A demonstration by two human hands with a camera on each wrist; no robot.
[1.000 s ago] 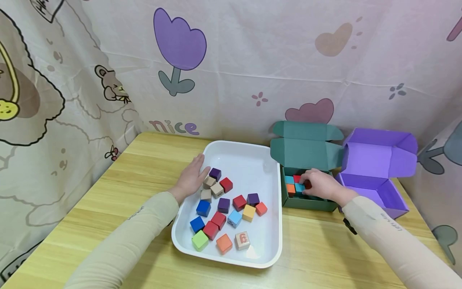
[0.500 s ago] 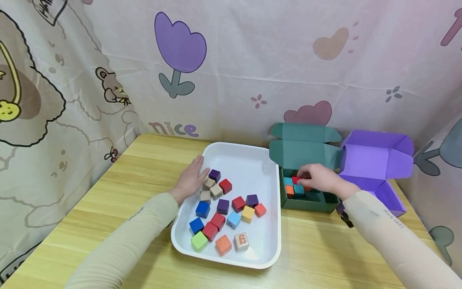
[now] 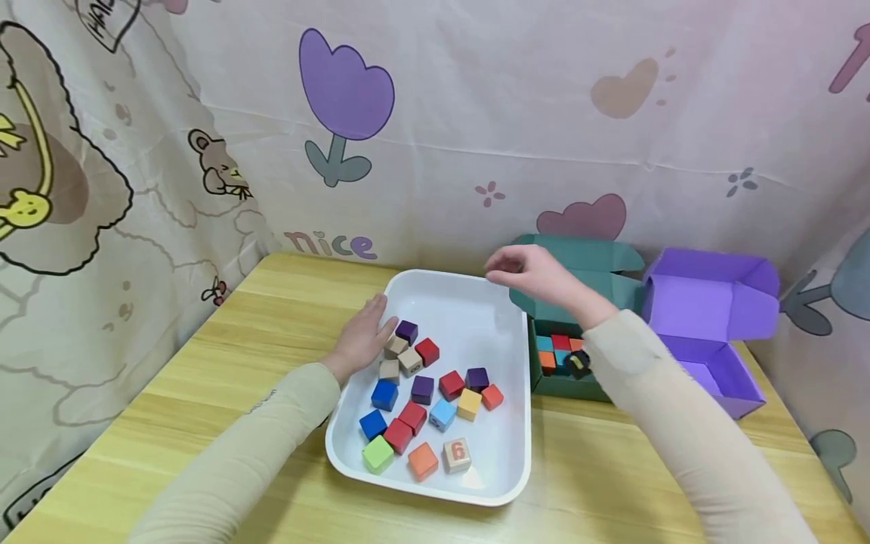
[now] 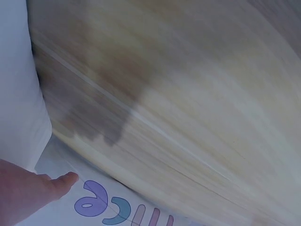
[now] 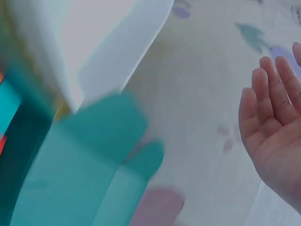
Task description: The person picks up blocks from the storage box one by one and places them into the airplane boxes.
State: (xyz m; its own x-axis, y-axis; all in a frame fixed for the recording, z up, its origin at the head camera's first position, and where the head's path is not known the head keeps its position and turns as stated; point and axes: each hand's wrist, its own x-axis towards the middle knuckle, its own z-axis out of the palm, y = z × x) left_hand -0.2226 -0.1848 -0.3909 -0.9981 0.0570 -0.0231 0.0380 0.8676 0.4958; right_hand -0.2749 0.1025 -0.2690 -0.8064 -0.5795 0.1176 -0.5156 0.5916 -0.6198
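Note:
My left hand (image 3: 360, 340) rests on the left rim of a white tray (image 3: 462, 302), fingers extended along it. Inside the tray lie scattered wooden cubes: red (image 3: 451, 384), blue, dark purple, plain wood, orange, yellow, light blue and lime green. My right hand (image 3: 533, 272) hovers over the tray's back right corner and the green box's flap. In the right wrist view its palm (image 5: 277, 146) faces the camera with nothing in it, fingers loosely bent. The open green box (image 3: 567, 387) holds several cubes, among them teal, red (image 3: 560, 342) and orange; my forearm hides its right part.
An open purple box (image 3: 710, 302) stands right of the green one, its lid raised. Tray and boxes stand on a wooden table (image 3: 272, 310). A patterned cloth (image 3: 435, 151) hangs directly behind.
My right hand has lifted out of the green box and swung left over the tray's back corner, leaving cubes in the box. The left hand has stayed on the tray rim.

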